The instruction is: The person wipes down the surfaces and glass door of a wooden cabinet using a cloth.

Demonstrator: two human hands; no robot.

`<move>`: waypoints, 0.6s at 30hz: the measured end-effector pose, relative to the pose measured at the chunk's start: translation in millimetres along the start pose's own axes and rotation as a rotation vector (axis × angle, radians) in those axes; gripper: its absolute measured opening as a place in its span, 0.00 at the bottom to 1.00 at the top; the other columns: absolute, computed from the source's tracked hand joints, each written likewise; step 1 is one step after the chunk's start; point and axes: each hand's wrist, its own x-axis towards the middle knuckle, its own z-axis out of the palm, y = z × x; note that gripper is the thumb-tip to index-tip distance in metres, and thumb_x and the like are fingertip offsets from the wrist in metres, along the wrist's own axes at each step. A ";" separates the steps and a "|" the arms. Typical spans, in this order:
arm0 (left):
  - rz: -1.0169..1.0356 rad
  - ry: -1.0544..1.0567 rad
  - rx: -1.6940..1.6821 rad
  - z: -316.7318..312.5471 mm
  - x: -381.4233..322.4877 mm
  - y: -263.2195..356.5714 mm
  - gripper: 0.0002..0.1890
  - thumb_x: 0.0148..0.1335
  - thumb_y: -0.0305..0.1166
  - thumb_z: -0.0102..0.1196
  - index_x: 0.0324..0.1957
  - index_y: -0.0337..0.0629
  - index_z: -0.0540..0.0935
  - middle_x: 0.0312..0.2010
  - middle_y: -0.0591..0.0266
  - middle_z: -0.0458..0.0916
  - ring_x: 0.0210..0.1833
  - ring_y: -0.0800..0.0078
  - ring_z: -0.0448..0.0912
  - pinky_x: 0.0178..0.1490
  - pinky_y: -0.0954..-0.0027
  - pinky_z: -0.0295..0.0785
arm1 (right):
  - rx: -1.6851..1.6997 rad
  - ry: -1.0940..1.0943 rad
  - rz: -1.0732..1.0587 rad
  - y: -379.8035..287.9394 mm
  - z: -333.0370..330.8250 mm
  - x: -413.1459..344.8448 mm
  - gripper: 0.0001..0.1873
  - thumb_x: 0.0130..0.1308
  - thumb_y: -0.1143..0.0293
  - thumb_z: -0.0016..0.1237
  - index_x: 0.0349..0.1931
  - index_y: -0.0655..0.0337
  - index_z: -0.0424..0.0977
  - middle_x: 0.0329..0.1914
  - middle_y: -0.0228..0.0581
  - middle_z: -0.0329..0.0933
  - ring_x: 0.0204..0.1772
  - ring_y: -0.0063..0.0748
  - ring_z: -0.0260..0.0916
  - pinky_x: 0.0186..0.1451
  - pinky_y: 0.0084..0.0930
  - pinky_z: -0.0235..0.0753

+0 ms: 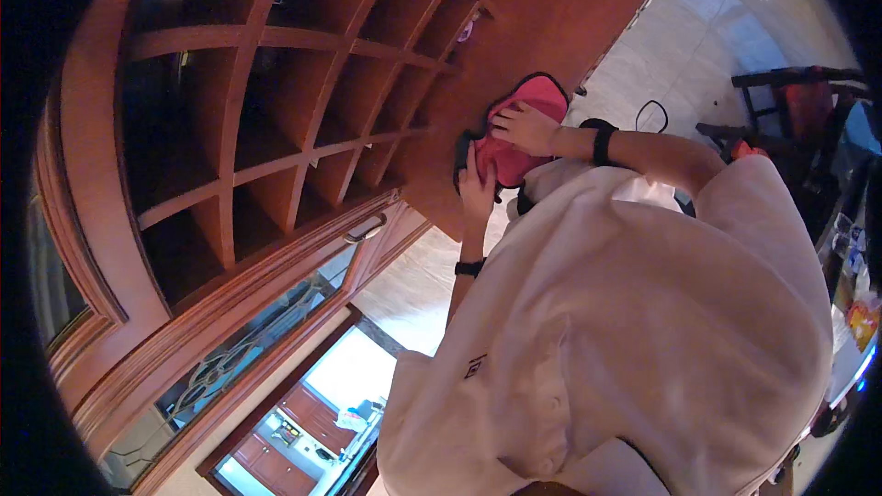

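A pink-red fabric item with black edging (537, 91), perhaps a pouch or a cap, lies at or just above a reddish-brown wooden surface (551, 7). My right hand (527, 129) reaches in from the right and grips it from above, fingers spread across the pink cloth. Lower down, my left hand (477, 187) holds the near left end, its thumb and fingers on the fabric beside a black part. What lies under the cloth is hidden by my hands. Black bands circle both wrists.
A wooden cabinet with a grid of square compartments (275, 158) stands to the left. Its glazed door (255, 331) with a metal handle (366, 228) is below. Pale tiled floor (668, 55) shows at right, near a dark chair (799, 83). A doorway opens onto kitchen cupboards (324, 420).
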 end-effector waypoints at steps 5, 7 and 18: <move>-0.072 -0.159 0.168 -7.3 7.6 19.3 0.33 0.58 0.35 0.57 0.66 0.40 0.65 0.40 0.36 0.78 0.42 0.38 0.76 0.47 0.48 0.70 | 0.029 -0.042 0.132 4.2 4.0 15.1 0.27 0.53 0.65 0.54 0.56 0.59 0.68 0.54 0.52 0.72 0.58 0.49 0.70 0.58 0.51 0.71; -0.114 0.037 0.158 -0.6 22.4 13.8 0.26 0.58 0.34 0.59 0.59 0.37 0.73 0.40 0.37 0.79 0.42 0.39 0.77 0.44 0.51 0.72 | 0.123 -0.091 0.216 1.2 6.8 23.7 0.26 0.54 0.65 0.53 0.54 0.59 0.68 0.48 0.54 0.76 0.51 0.52 0.76 0.52 0.51 0.75; -0.046 0.435 -0.667 -51.5 96.4 107.7 0.23 0.65 0.33 0.56 0.61 0.36 0.73 0.52 0.51 0.79 0.49 0.69 0.77 0.55 0.68 0.70 | 0.443 0.419 0.653 10.6 -118.6 21.1 0.16 0.67 0.57 0.42 0.40 0.60 0.77 0.32 0.58 0.78 0.42 0.60 0.77 0.43 0.48 0.79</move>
